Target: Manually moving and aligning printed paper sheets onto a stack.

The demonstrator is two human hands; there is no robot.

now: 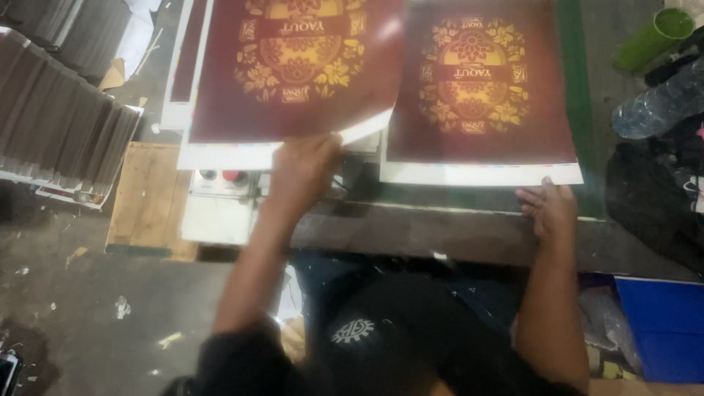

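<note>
Two big maroon printed sheets w/ gold floral design dominate a dark workbench [440, 235] edged in green, concrete floor w/ paper scraps at 8 o'clock. Left sheet [293, 66] at 11 o'clock lifted, lower edge pinched in left hand [304, 165]; its top is cut off. Right sheet [480, 88] at 1 o'clock lies flat; right hand [550, 209] rests open at its white bottom margin, fingertips touching. One grey stack of boards [59, 110] at 9 o'clock. One clear bottle [656, 103], one green cup [656, 37] at 2 o'clock, both blurry.
</note>
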